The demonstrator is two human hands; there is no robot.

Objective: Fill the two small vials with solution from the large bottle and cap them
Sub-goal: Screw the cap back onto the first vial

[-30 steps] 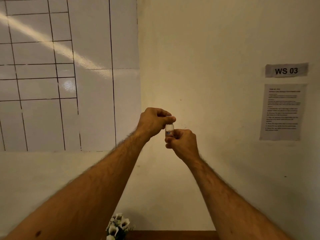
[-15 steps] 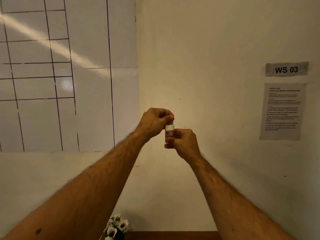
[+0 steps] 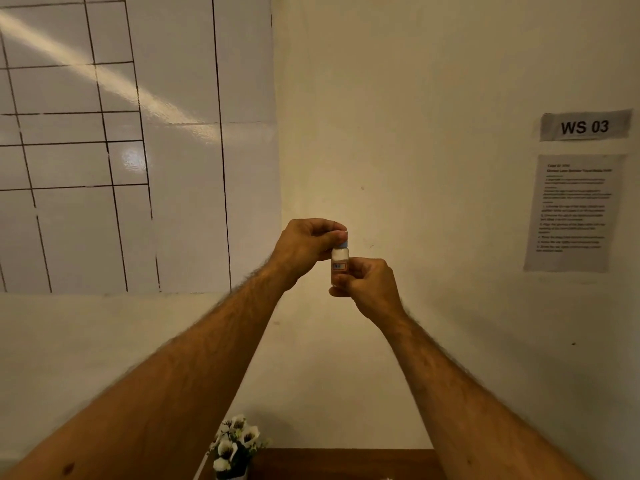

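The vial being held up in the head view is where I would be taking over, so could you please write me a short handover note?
Left hand: fingers pinch the blue cap on top of the vial.
Right hand: grips the vial's lower body, held upright in the air before the wall.
Done: the cap sits on this vial; whether it is fully tight cannot be told, nor how full the vial is.
Left: finish tightening if needed and set it down. The second vial and the large bottle are out of view, so check them.
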